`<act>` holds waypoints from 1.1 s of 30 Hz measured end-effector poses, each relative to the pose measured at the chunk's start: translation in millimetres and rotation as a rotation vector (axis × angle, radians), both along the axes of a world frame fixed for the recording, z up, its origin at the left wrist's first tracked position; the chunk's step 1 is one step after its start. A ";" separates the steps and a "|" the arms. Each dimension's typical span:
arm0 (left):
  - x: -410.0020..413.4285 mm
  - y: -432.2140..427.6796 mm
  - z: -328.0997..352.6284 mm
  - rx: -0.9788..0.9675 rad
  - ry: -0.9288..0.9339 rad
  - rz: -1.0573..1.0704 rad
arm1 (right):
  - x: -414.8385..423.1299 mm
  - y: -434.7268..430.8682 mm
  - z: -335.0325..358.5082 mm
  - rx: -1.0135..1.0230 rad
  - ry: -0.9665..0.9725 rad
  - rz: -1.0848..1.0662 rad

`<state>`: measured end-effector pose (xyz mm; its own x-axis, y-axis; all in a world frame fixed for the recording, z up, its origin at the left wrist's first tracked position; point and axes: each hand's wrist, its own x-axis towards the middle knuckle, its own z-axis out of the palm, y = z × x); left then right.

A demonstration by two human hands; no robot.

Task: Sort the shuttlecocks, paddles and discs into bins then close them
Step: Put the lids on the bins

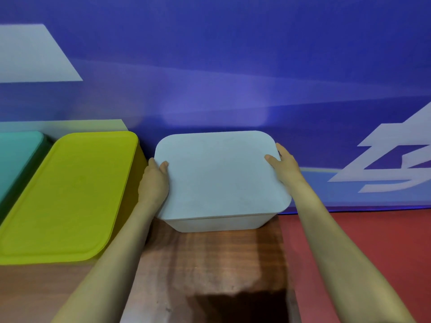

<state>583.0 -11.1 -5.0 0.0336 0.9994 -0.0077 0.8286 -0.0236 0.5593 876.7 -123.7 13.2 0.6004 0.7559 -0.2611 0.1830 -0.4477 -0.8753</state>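
We see a brown wood-grain tabletop point(210, 257) below us, with a dark shadow patch point(238, 306) at its near edge. To its right lies a flat red surface point(373, 241). Behind both stands a glossy blue printed backdrop point(233, 54), which carries a pale grey parallelogram point(30, 54) at upper left and pale angular logo shapes point(384, 141) at right.

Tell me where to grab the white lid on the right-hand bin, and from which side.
Probably best: take the white lid by its left and right edges, one hand from each side, thumbs on top, as the left hand and right hand do now. It is broad and flat, and its rim overhangs the white bin; the yellow-green bin leaves a gap at the left.
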 end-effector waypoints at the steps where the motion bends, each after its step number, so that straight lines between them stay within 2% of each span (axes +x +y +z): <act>1: 1.0 -2.0 -0.7 0.023 0.017 0.005 | -1.2 -0.7 -0.9 0.004 -0.016 -0.006; 6: 7.7 -5.8 3.6 0.101 0.145 0.027 | -11.5 0.5 -3.0 -0.106 -0.231 0.011; 10: 14.2 -19.4 0.1 0.275 0.368 -0.198 | -19.4 -3.9 -3.5 -0.179 -0.402 0.035; 13: 28.8 -33.3 -3.5 0.130 0.414 -0.305 | -25.8 -11.2 -4.9 -0.191 -0.509 0.053; 16: 30.9 -31.5 -3.2 0.102 0.441 -0.338 | -33.9 -7.8 -10.0 -0.298 -0.789 0.184; 18: 29.9 -28.0 -4.0 0.086 0.465 -0.355 | -36.6 -3.8 -14.7 -0.333 -0.899 0.279; 26: 38.3 -10.9 0.5 0.072 0.499 -0.386 | -39.1 4.5 -13.8 -0.373 -0.879 0.304; 30: 39.3 -26.6 4.2 0.128 0.375 -0.388 | -49.0 -7.9 -11.1 -0.317 -0.941 0.394; 33: 43.0 -53.3 4.0 0.086 0.355 -0.358 | -57.1 -16.3 -8.9 -0.330 -0.884 0.468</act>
<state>626.0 -64.4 -1.0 0.3840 0.9233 0.0005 0.8990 -0.3740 0.2280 819.6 -140.0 4.2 0.3440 0.9327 -0.1080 0.9130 -0.3592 -0.1936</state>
